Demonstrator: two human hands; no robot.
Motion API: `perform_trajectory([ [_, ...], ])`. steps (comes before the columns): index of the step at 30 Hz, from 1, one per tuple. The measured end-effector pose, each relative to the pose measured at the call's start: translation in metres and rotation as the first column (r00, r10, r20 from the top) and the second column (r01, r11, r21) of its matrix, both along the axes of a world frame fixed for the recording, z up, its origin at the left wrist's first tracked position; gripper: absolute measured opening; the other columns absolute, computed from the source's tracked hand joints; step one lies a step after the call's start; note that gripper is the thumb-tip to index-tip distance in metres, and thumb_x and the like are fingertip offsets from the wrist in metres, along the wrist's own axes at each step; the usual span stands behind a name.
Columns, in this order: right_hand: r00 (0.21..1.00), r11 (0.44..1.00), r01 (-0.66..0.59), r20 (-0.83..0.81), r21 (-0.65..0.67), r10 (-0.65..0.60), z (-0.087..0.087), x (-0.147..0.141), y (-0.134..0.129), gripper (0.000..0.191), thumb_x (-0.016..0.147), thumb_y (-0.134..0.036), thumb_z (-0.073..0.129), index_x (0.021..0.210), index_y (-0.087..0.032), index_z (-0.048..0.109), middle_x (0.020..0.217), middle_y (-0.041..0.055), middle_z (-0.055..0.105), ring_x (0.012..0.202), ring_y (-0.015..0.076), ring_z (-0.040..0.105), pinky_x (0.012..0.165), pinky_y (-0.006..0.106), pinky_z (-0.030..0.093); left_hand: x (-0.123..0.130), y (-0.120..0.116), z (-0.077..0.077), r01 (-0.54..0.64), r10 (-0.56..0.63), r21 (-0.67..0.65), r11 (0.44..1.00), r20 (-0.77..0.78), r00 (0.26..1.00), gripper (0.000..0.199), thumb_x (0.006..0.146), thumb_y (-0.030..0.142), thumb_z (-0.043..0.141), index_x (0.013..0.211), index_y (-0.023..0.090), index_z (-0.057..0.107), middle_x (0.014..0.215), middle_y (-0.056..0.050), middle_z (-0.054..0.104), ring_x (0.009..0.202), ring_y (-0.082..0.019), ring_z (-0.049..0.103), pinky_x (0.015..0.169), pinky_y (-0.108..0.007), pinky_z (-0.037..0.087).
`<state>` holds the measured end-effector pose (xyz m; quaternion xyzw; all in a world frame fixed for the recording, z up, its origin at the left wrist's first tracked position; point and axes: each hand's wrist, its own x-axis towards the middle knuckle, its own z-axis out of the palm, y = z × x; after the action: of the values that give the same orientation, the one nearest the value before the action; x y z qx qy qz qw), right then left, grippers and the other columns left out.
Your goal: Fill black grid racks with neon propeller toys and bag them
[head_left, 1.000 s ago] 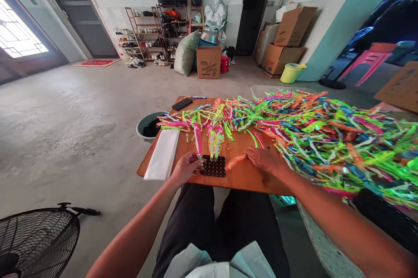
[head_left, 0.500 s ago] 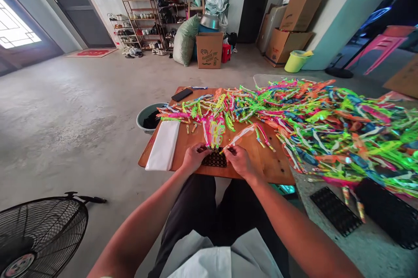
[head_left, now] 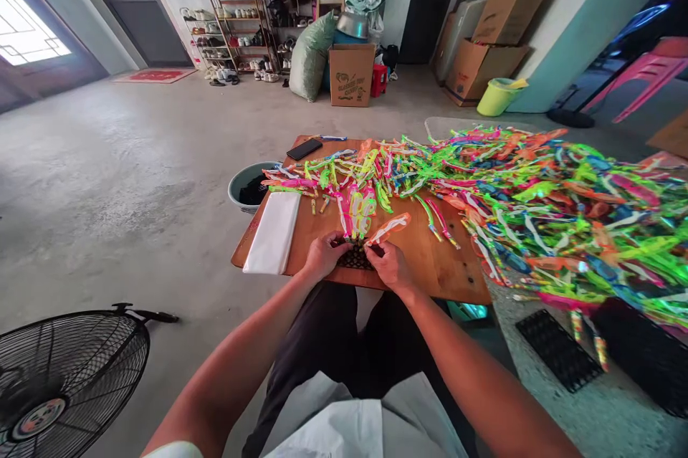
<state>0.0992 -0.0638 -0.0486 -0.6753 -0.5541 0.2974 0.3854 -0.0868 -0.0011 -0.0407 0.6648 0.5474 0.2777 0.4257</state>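
Note:
A small black tray with rows of holes (head_left: 353,257) lies at the near edge of the wooden board (head_left: 424,264). Pink and yellow-green plastic pieces (head_left: 361,213) stand at its far side. My left hand (head_left: 325,257) is closed at the tray's left side, thumb reaching over its top; its fingertips are partly hidden. My right hand (head_left: 391,266) pinches the near end of an orange toy glasses piece with a white strip (head_left: 391,227), at the tray's right far corner. Whether that end sits in a hole, I cannot tell.
A big heap of bright plastic pieces (head_left: 537,193) covers the right side. Folded white sheets (head_left: 272,232) and a black phone (head_left: 304,150) lie on the board. Beside it stands a basin (head_left: 236,189). More black trays (head_left: 559,349) lie at right; a fan (head_left: 69,379) stands left.
The orange piece has come nearer to the tray, and my right hand has moved in slightly toward the left one. The view has shifted a little.

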Motion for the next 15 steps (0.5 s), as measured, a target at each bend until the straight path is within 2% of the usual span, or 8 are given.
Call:
perform_trajectory([
  [7, 0.997, 0.995, 0.073, -0.013, -0.061, -0.074, 0.001, -0.005, 0.001, 0.027, 0.092, -0.04, 0.06, 0.098, -0.016, 0.073, 0.09, 0.0097, 0.078, 0.086, 0.0222, 0.074, 0.08, 0.028, 0.053, 0.0, -0.001, -0.004, 0.005, -0.005, 0.013, 1.0, 0.013, 1.0, 0.027, 0.08, 0.037, 0.076, 0.101, 0.02, 0.076, 0.084, -0.001, 0.075, 0.074, -0.015, 0.064, 0.069, -0.023, 0.046],
  [11, 0.99, 0.995, 0.082, 0.115, -0.052, -0.076, 0.007, -0.011, -0.001, 0.026, 0.093, -0.038, 0.06, 0.102, -0.017, 0.073, 0.095, 0.0108, 0.078, 0.092, 0.0238, 0.073, 0.085, 0.029, 0.052, -0.001, -0.005, -0.005, 0.019, -0.019, 0.041, 0.999, 0.002, 1.0, 0.028, 0.08, 0.036, 0.076, 0.103, 0.02, 0.076, 0.084, -0.001, 0.074, 0.074, -0.015, 0.064, 0.069, -0.023, 0.046],
  [15, 0.966, 0.999, 0.026, 0.257, -0.045, -0.014, 0.01, -0.015, -0.003, 0.024, 0.095, -0.036, 0.059, 0.104, -0.017, 0.072, 0.099, 0.0112, 0.078, 0.093, 0.0243, 0.073, 0.086, 0.03, 0.051, 0.0, -0.009, -0.003, 0.046, -0.045, 0.097, 0.994, -0.017, 0.999, 0.027, 0.082, 0.034, 0.076, 0.105, 0.021, 0.076, 0.086, 0.0, 0.075, 0.075, -0.014, 0.064, 0.071, -0.023, 0.046],
])
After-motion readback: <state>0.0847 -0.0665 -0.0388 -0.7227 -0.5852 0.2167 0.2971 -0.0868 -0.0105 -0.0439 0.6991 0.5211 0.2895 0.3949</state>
